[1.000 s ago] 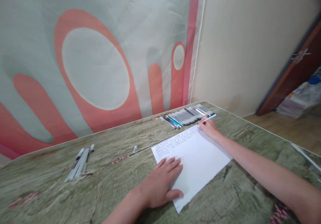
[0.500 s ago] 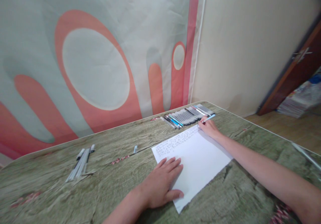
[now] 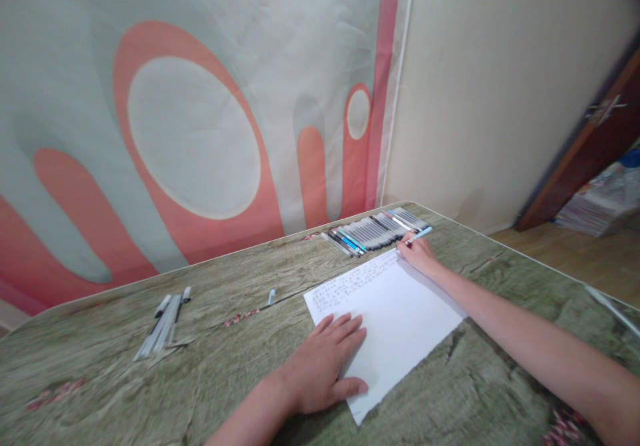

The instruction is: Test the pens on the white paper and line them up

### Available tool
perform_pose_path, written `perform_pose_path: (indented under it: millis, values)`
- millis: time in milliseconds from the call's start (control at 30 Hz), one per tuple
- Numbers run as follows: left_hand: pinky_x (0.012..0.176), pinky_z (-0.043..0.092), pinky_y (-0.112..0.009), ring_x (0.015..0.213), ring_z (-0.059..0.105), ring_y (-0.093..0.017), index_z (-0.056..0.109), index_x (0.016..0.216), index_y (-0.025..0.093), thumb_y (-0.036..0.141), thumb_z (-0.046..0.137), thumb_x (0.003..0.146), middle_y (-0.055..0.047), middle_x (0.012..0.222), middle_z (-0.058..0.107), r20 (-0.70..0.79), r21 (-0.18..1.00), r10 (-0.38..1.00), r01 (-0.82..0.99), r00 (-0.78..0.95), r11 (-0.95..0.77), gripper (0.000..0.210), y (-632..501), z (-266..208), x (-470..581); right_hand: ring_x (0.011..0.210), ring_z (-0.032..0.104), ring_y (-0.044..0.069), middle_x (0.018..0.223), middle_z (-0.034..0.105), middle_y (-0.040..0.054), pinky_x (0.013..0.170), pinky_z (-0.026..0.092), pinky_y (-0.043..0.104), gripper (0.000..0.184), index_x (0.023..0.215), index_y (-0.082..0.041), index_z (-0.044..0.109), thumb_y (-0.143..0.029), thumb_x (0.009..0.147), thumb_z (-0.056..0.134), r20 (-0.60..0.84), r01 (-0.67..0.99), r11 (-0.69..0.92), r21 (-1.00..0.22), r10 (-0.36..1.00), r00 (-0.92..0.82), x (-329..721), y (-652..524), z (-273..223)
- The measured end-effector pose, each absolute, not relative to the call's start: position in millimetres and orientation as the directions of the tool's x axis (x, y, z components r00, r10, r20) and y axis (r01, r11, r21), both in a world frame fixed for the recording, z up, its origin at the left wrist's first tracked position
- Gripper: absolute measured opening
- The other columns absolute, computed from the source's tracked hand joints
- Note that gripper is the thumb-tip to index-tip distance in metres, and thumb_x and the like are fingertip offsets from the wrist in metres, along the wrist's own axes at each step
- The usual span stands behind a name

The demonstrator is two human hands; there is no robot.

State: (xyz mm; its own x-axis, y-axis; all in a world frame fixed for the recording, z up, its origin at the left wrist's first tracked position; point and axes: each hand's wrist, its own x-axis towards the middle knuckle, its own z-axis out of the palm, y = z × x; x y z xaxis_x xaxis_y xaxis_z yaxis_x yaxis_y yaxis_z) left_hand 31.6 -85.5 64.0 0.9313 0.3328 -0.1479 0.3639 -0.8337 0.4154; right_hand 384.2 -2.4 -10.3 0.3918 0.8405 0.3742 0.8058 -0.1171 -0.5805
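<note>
A white sheet of paper [image 3: 395, 333] lies slantwise on the table, with several lines of small handwriting along its upper part. My left hand [image 3: 327, 366] rests flat on the sheet's left side, fingers stretched out and thumb apart. At the sheet's far right corner, my right hand [image 3: 417, 254] is closed round a light blue pen [image 3: 423, 233]. The pen's upper end sticks out to the right; its tip is down by the end of the written lines, too small to make out. Just beyond that hand lies a long row of pens [image 3: 373, 233], mostly grey, some blue.
A small light blue pen cap [image 3: 271, 297] lies left of the paper. Farther left is a loose bunch of pens [image 3: 163, 326]. A thin white strip [image 3: 610, 307] lies by the right edge of the wood-patterned table [image 3: 225, 373]. A printed banner [image 3: 200, 133] hangs behind.
The whole view has shifted very slightly to the right. Both hands stay in place on the paper, the pen still in my right hand.
</note>
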Motion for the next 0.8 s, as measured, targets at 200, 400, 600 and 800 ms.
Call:
perform_pose_path:
  millis: [200, 400, 600, 800]
  values:
    - [0.108, 0.008, -0.045, 0.133, 0.012, -0.026, 0.019, 0.138, 0.023, 0.059, 0.038, 0.078, -0.009, 0.145, 0.016, -0.148, 0.418, 0.334, 0.364, 0.931, -0.832, 0.072, -85.8, 64.5, 31.4, 0.059, 0.050, 0.016, 0.059, 0.056, 0.0014, 0.056, 0.033, 0.025, 0.014, 0.068, -0.020, 0.051, -0.029, 0.075, 0.043, 0.380, 0.811, -0.119, -0.573, 0.838, 0.392, 383.8, -1.8, -10.6]
    - [0.108, 0.009, -0.045, 0.133, 0.012, -0.026, 0.018, 0.138, 0.024, 0.059, 0.039, 0.078, -0.008, 0.145, 0.016, -0.143, 0.415, 0.333, 0.362, 0.932, -0.835, 0.073, -85.7, 63.2, 31.3, 0.058, 0.050, 0.016, 0.059, 0.056, 0.0014, 0.055, 0.033, 0.025, 0.015, 0.069, -0.019, 0.052, -0.029, 0.074, 0.042, 0.377, 0.815, -0.122, -0.566, 0.841, 0.388, 384.8, -1.5, -10.8]
    - [0.108, 0.008, -0.046, 0.133, 0.012, -0.026, 0.018, 0.138, 0.024, 0.058, 0.039, 0.078, -0.008, 0.145, 0.016, -0.142, 0.416, 0.333, 0.362, 0.932, -0.834, 0.073, -85.7, 63.3, 31.6, 0.059, 0.050, 0.016, 0.060, 0.056, 0.0019, 0.055, 0.033, 0.025, 0.015, 0.069, -0.019, 0.052, -0.029, 0.074, 0.042, 0.385, 0.824, -0.123, -0.553, 0.840, 0.383, 384.6, -1.0, -11.7]
    - [0.108, 0.008, -0.045, 0.133, 0.012, -0.025, 0.018, 0.138, 0.024, 0.058, 0.040, 0.078, -0.008, 0.145, 0.016, -0.146, 0.416, 0.340, 0.369, 0.929, -0.831, 0.073, -85.8, 62.4, 30.9, 0.058, 0.049, 0.016, 0.059, 0.055, 0.0018, 0.055, 0.032, 0.025, 0.013, 0.068, -0.020, 0.050, -0.029, 0.074, 0.043, 0.392, 0.829, -0.127, -0.544, 0.836, 0.384, 384.4, -1.5, -11.7]
